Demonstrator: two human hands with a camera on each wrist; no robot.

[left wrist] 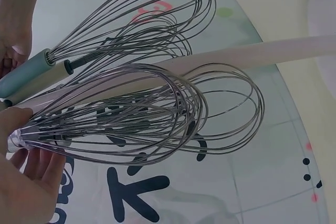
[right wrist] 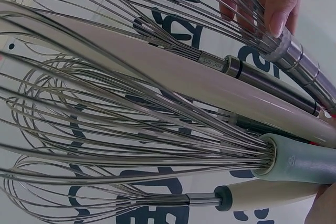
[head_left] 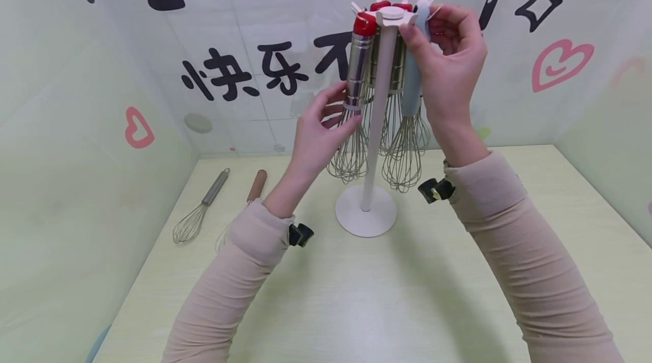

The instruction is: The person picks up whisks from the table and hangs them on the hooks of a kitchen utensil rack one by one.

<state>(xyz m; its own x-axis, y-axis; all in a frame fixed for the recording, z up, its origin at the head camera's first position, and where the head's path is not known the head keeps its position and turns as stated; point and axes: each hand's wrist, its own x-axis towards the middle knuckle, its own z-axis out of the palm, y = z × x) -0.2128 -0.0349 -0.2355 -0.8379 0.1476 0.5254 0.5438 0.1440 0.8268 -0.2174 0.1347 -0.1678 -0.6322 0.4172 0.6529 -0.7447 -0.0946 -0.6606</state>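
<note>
A white stand (head_left: 376,125) with a round base and a hooked top holds several hanging whisks. My left hand (head_left: 318,131) pinches a steel whisk with a red top (head_left: 359,63), thumb and fingers where the handle meets the wires. At the stand's top, my right hand (head_left: 453,63) has its thumb and curled fingers about the upper end of a light-blue-handled whisk (head_left: 411,85), close to the hooks. Its fingertips are partly hidden. Beside that whisk hangs a cream-handled whisk (right wrist: 273,195). Another steel-handled whisk (right wrist: 273,85) hangs behind the pole.
On the left of the pale table (head_left: 356,295) lie a steel whisk (head_left: 216,184) and a brown-handled whisk (head_left: 258,184), the latter partly covered by my left arm. A printed backdrop (head_left: 275,131) stands behind the table, with side panels at left and right.
</note>
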